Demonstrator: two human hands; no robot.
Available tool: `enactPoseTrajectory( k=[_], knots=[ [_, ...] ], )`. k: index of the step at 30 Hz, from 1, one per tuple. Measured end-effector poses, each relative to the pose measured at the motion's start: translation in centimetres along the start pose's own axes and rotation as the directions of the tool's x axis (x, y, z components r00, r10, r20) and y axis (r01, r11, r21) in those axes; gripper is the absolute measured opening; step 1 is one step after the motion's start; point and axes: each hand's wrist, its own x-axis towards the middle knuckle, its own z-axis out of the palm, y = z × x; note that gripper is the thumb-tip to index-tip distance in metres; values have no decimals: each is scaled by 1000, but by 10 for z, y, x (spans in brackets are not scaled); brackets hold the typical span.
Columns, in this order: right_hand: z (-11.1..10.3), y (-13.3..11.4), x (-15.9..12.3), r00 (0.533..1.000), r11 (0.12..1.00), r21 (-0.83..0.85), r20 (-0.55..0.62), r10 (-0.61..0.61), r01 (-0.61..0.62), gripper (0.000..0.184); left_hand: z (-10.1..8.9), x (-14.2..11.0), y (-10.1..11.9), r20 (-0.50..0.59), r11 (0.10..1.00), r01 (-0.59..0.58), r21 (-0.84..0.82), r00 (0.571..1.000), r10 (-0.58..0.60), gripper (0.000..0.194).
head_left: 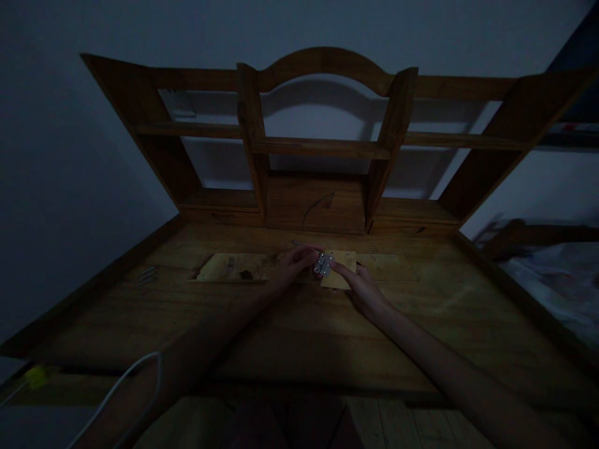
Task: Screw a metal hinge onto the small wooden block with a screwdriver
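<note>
A small silvery metal hinge (pixel 322 264) with visible screw holes lies against the left part of a pale, thin wooden board (pixel 340 279). My left hand (pixel 296 262) is closed, pinching the hinge's left edge. Just beyond its fingers a thin metal rod (pixel 296 242) sticks out to the left; whether the hand holds it I cannot tell. With its thumb on the hinge's right leaf, my right hand (pixel 367 290) grips the board from the right, the other fingers mostly hidden beneath.
Around the hands stretches a wooden desk top (pixel 290 324) with a long, pale, worn strip (pixel 234 267). Several slim metal pieces (pixel 146 275) lie at the left. A wooden shelf unit (pixel 322 146) rises at the back. A white cable (pixel 140 360) loops by my left arm. The room is dim.
</note>
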Motion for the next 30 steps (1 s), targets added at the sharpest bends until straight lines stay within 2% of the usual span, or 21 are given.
enactPoseTrajectory(
  k=[7, 16, 24, 30],
  knots=[
    [0, -1, 0, 1000, 1000, 5, -9, -7, 7, 37, -2, -1, 1, 11, 999, -8, 40, 1000, 8, 40],
    [-2, 0, 2, 999, 999, 33, -34, 3, -1, 36, -2, -3, 7, 128, 1000, 9, -13, 992, -7, 52],
    [-3, 0, 1, 999, 1000, -14, -45, -17, 16, 39, -3, -2, 5, 117, 1000, -1, -29, 993, 5, 51],
    [-2, -6, -3, 995, 986, -147, -47, -86, 78, 42, -3, -1, 2, 93, 1000, -16, 1, 996, 15, 50]
  ],
)
